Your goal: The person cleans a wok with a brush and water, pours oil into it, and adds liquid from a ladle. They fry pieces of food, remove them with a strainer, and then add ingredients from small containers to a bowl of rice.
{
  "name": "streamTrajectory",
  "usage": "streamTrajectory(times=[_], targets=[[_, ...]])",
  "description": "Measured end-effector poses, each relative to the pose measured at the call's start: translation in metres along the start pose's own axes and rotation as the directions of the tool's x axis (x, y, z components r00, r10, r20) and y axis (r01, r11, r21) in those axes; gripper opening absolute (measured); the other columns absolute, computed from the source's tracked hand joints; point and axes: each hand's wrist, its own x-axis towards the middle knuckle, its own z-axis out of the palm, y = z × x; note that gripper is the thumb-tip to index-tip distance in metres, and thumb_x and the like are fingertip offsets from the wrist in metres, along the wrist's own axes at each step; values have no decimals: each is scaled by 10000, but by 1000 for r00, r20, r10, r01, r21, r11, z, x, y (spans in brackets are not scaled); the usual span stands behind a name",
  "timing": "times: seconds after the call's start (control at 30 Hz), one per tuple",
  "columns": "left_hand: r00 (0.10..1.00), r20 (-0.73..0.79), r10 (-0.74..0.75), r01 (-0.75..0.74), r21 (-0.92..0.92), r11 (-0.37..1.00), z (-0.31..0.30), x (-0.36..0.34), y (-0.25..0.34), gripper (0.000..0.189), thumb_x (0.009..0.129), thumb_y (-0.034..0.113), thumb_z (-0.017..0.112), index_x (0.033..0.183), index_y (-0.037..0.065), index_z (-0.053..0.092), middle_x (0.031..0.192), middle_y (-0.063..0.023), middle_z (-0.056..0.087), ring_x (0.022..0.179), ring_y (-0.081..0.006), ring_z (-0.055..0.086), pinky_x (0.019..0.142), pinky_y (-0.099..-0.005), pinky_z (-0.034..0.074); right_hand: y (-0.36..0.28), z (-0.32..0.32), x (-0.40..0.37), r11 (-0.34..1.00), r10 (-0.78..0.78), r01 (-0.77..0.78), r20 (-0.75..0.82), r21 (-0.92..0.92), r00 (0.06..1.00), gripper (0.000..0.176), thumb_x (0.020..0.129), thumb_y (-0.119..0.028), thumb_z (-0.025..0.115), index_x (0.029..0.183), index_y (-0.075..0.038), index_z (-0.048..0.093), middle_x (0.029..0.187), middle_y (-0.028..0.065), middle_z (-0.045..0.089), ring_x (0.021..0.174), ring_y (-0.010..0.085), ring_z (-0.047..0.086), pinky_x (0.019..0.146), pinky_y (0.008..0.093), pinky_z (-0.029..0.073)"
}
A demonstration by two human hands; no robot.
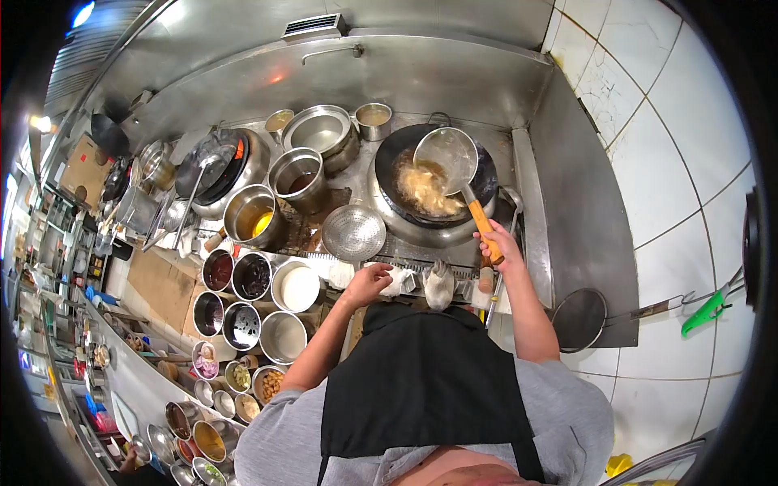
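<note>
My right hand (501, 245) grips the wooden handle of a round mesh strainer (447, 154), which is over the dark wok (389, 154). Pale golden pieces of food (425, 188) lie in bubbling liquid in the wok, partly beneath the strainer. Near the front edge of the stove, my left hand (370, 282) is empty, its fingers loosely bent and apart. It is closest to a white cloth (397, 282) and a perforated metal ladle (353, 232). A bundled greyish cloth (438, 285) sits between my hands.
Metal pots (300, 180) stand left of the wok, one with yellow liquid (262, 223). A second wok (212, 166) is farther left. Several containers of sauces and ingredients (295, 287) line the left side. Another strainer (579, 320) hangs by the tiled wall at right.
</note>
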Motion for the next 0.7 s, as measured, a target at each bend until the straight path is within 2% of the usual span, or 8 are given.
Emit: streamTrajectory(times=[0.23, 0.33, 0.43, 0.57, 0.63, 0.7], targets=[[1000, -14, -22, 22, 31, 999, -1, -6, -1, 386, 863, 194, 620, 1206, 22, 579, 1007, -138, 673, 916, -216, 645, 802, -327, 507, -10, 0, -7, 984, -123, 111, -80, -137, 989, 636, 854, -24, 529, 1437, -135, 303, 946, 130, 610, 577, 132, 517, 448, 224, 443], [999, -16, -33, 33, 28, 999, -5, -9, 0, 382, 865, 191, 618, 1206, 24, 579, 1002, -132, 674, 911, -211, 644, 796, -323, 507, -19, 0, -6, 911, -217, 134, -177, -390, 960, 692, 836, -22, 553, 1459, -137, 277, 931, 128, 615, 540, 135, 514, 418, 237, 431], [999, -34, -31, 32, 24, 999, -6, -9, 2, 380, 866, 192, 620, 1205, 25, 579, 998, -131, 674, 910, -207, 643, 793, -320, 506, -34, -8, -6, 908, -223, 139, -173, -395, 959, 690, 836, -22, 548, 1460, -128, 274, 925, 128, 616, 532, 135, 511, 412, 238, 425], [999, -30, -16, 16, 11, 1000, -3, -8, 2, 384, 865, 191, 622, 1208, 25, 578, 1004, -135, 673, 910, -205, 643, 794, -322, 506, -45, -21, 0, 974, -183, 159, -148, -159, 972, 641, 832, -20, 547, 1422, -103, 309, 918, 147, 607, 551, 139, 520, 415, 238, 427], [1000, -23, -6, 6, 9, 1000, -2, -6, 0, 386, 864, 190, 623, 1210, 25, 577, 1008, -137, 672, 909, -204, 643, 795, -322, 506, -57, -29, 1, 982, -162, 148, -119, -117, 980, 607, 830, -18, 543, 1393, -103, 332, 927, 151, 603, 563, 140, 516, 427, 229, 429], [1000, -19, -17, 17, 2, 1000, -2, -6, -1, 386, 864, 190, 623, 1210, 23, 577, 1010, -136, 671, 903, -204, 642, 792, -322, 507, -66, -34, 2, 988, -134, 140, -90, 61, 987, 591, 830, -16, 545, 1379, -101, 342, 940, 157, 602, 567, 139, 511, 443, 224, 435]])
